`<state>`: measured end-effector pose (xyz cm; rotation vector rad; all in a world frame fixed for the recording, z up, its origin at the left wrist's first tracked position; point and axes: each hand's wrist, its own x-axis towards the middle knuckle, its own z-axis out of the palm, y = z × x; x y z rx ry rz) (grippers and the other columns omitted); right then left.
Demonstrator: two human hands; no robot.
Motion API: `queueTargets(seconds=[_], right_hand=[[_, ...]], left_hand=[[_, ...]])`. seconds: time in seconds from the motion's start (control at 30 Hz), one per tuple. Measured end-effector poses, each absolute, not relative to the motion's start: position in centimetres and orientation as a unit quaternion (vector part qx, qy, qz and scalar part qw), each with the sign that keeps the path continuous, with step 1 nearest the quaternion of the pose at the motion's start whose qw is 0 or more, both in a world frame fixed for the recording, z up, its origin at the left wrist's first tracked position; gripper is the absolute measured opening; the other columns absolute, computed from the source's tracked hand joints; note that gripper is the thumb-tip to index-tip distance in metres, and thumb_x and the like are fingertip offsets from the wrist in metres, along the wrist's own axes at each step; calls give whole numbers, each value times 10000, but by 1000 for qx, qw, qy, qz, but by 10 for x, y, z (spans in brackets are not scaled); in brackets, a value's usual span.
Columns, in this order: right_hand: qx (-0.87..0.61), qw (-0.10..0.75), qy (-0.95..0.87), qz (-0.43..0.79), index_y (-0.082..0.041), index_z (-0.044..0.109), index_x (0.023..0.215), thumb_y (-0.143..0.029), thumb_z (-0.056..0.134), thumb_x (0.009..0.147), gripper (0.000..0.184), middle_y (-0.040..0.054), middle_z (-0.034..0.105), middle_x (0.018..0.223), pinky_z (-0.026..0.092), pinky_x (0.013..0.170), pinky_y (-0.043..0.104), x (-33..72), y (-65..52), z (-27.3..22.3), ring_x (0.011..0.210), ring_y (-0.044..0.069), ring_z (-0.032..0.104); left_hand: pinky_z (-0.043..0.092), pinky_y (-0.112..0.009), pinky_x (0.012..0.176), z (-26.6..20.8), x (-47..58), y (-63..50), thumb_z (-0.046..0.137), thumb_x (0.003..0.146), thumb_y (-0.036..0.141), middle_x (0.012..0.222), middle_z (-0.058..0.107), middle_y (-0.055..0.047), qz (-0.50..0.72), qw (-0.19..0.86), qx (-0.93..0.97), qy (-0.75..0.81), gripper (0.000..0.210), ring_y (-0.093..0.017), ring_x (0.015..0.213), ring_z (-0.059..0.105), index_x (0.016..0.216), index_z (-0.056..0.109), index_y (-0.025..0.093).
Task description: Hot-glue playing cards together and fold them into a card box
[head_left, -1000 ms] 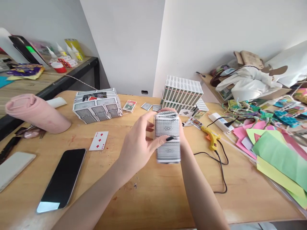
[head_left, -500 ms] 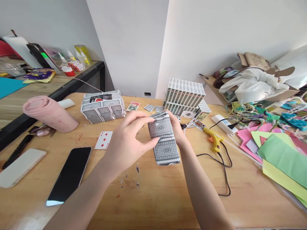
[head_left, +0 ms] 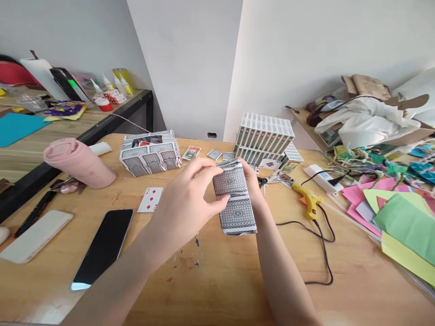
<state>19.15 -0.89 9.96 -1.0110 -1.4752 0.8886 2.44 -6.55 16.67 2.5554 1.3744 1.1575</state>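
A pale wall backs the wooden desk, which carries a card-covered box, a yellow glue gun and a black-screened phone. The subject item, a card-covered block with grey patterned backs outward, is held above the desk, tilted, between both hands. Right hand: closed around the block's far right side, fingers mostly hidden. Left hand: half curled, thumb and forefinger against the left portion, tips apart; whether it grips or merely presses cannot be determined. Handling assessment: probably light, fairly stiff along its length, slick on the faces. The overlapped seam at mid-length and the loose-looking upper end appear the weak points. Recommended hold: along both long edges, with even, moderate pressure, clear of the card ends.
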Motion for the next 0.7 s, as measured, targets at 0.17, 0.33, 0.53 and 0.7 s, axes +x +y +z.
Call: queueTargets(seconds=[0.17, 0.33, 0.53, 0.7], right_hand=[[-433, 533, -627, 369, -224, 425, 684, -351, 537, 811, 211, -44, 430, 680, 377, 613, 266, 196, -6, 97, 647, 125, 405], [-424, 535, -626, 378, -222, 446, 701, -318, 538, 807, 171, -43, 449, 692, 376, 627, 272, 198, -6, 96, 646, 123, 410], [-433, 536, -621, 374, -222, 447, 686, -288, 539, 802, 162, -46, 438, 667, 369, 601, 264, 197, -7, 98, 637, 124, 402], [-419, 543, -622, 378, -216, 451, 680, -276, 541, 797, 159, -51, 443, 669, 361, 615, 265, 196, -7, 99, 631, 115, 405]], left_hand=[[576, -339, 859, 164, 23, -63, 732, 743, 190, 1115, 650, -37, 383, 21, 814, 436, 330, -194, 995, 651, 1055, 627, 212], [579, -313, 817, 166, 24, -63, 723, 750, 202, 1111, 647, -33, 372, 21, 816, 442, 314, -188, 982, 653, 1050, 631, 206], [550, -319, 847, 171, 26, -61, 727, 728, 200, 1094, 630, -36, 348, 14, 828, 439, 353, -188, 967, 636, 1062, 615, 198], [535, -314, 779, 173, 26, -61, 724, 720, 223, 1071, 631, -27, 321, 8, 831, 455, 329, -198, 941, 637, 1031, 615, 209]])
